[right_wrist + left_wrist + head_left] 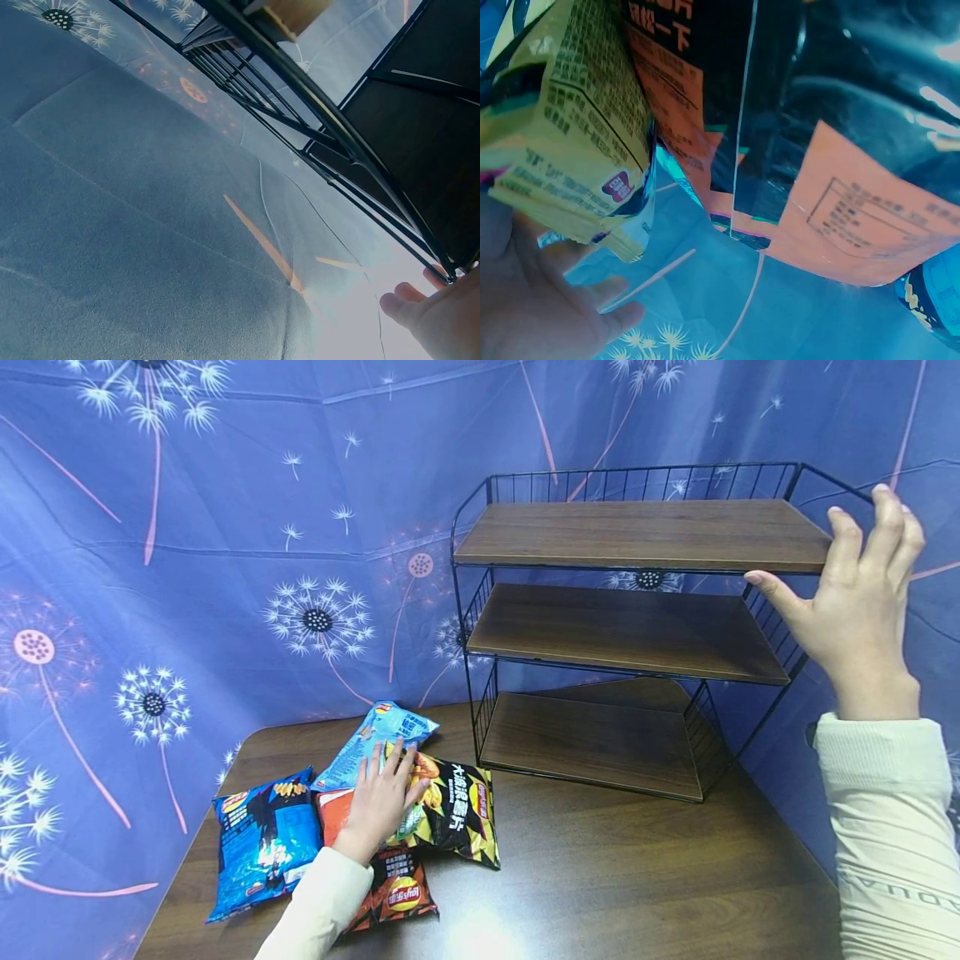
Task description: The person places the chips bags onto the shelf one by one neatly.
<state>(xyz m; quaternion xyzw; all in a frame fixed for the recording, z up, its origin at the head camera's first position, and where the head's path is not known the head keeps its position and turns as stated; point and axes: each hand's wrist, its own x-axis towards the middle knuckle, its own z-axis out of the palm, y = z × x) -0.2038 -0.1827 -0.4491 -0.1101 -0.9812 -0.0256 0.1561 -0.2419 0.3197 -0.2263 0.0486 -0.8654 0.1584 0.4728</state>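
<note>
In the head view my left hand [382, 806] lies over a pile of chip bags, its fingers spread and extended. Its thumb side overlaps the black-and-yellow chip bag [459, 802]. Beneath and around it are a light blue chip bag [367, 747], a dark blue chip bag [266, 843] and a red-brown chip bag [401, 885]. An orange bag part [889, 225] fills much of the left wrist view. On the right, my right hand [858, 585] grips the top right front corner of the three-tier shelf rack [645, 535], thumb at the front edge and fingers bent over the side rail.
The rack, with brown boards and a black wire frame, stands at the back right of the wooden table [600, 868]. Its three boards [630, 631] carry nothing. A blue dandelion-print cloth [225, 568] hangs behind and beside the table.
</note>
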